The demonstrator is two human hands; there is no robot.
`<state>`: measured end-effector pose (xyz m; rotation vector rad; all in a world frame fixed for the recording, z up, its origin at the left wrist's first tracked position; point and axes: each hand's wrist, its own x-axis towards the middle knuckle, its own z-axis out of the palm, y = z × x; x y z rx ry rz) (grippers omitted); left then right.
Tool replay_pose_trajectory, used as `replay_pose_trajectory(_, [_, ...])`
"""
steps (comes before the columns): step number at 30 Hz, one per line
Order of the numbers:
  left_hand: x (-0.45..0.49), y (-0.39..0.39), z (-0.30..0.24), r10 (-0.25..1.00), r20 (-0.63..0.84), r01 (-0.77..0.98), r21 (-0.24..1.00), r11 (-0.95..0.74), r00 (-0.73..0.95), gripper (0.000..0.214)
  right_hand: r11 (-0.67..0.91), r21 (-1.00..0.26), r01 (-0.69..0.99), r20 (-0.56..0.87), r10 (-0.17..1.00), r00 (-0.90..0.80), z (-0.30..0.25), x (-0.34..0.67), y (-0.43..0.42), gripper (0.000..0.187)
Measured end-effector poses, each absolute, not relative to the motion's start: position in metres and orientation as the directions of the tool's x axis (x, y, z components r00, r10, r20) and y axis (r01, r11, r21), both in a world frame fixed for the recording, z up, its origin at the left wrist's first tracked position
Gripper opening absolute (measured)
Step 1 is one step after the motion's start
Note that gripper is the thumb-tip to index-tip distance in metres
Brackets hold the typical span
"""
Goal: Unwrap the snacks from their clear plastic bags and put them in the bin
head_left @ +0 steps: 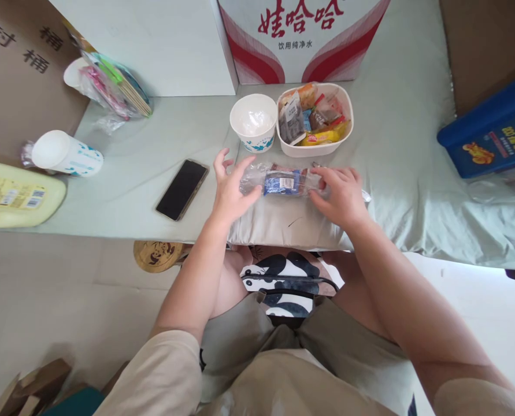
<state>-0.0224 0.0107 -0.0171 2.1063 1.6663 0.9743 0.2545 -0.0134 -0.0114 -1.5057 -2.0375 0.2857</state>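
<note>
A clear plastic packet with a blue label and barcode lies on the cloth-covered table in front of me. My left hand is at its left end, thumb and fingers spread around the crinkled clear plastic. At the other end is my right hand, its thumb and index finger apart and some fingers curled, touching or just beside the wrapper. Behind the packet stand a white paper bowl with clear plastic inside and a white oval tub filled with several wrapped snacks.
A dark phone lies left of my left hand. Further left are a paper cup, bagged sticks and a yellow jug. A red-and-white carton stands at the back. A blue container is on the right.
</note>
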Motion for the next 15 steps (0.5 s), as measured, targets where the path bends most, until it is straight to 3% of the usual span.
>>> replay_pose_trajectory(4, [-0.019,0.002,-0.012,0.947,0.290,0.777,0.561,-0.287,0.140,0.020,0.400,-0.431,0.809,0.347,0.901,-0.261,-0.006,0.254,-0.020,0.017])
replay_pose_trajectory(8, [-0.018,0.001,-0.007,0.955,0.289,0.705,0.663,-0.253,0.070,0.008,0.505,-0.416,0.757,0.414,0.846,-0.337,0.003,0.252,-0.032,0.012])
replay_pose_trajectory(12, [-0.018,0.006,-0.002,0.987,0.116,0.389,0.919,-0.062,-0.115,0.010,0.507,-0.429,0.747,0.409,0.847,-0.340,0.004,0.253,-0.037,0.013])
replay_pose_trajectory(15, [-0.018,0.011,0.003,0.969,-0.043,0.119,0.990,0.073,-0.243,0.014,0.424,-0.416,0.805,0.357,0.890,-0.285,-0.002,0.255,-0.035,0.035])
